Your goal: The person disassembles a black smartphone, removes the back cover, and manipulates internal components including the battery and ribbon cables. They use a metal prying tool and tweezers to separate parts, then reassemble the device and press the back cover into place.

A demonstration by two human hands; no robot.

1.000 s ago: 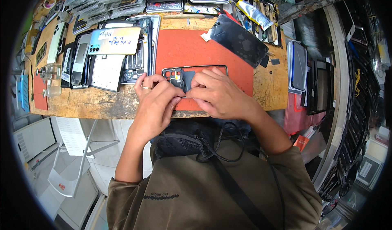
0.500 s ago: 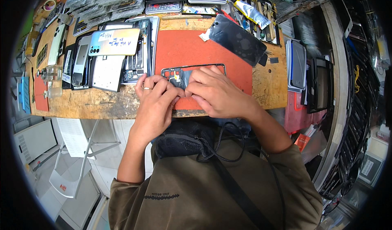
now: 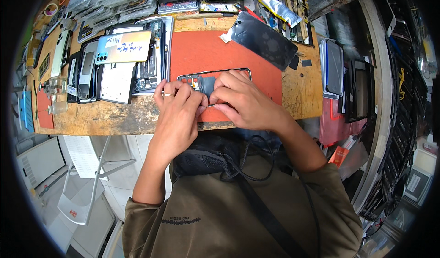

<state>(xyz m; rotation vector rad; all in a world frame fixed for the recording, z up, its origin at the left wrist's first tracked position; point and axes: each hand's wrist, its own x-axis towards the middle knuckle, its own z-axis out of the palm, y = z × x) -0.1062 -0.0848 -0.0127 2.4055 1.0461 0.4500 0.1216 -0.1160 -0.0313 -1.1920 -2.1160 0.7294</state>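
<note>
Scuffed and wooden, the worktop (image 3: 300, 95) is being covered around its middle by a red mat (image 3: 197, 47). Near the mat's front edge, a black smartphone frame (image 3: 208, 85) is being held lengthwise from left to right. Its near rim is being gripped by the bent fingers of the left hand (image 3: 178, 104), on which a ring (image 3: 168, 95) is being worn, and just beside them by the narrowed thumb and fingers of the right hand (image 3: 245, 97); whether a smaller part is being pinched too cannot be told. The mat's far right corner is being overlapped by a slanted dark phone screen (image 3: 264, 41). To the left, a blue-to-cream phone (image 3: 123, 47) is being supported by opened devices (image 3: 156, 68), and a white panel (image 3: 117, 80) is being partly hidden by it. Farther back, space is being taken up by plastic-wrapped packets (image 3: 112, 5).
</note>
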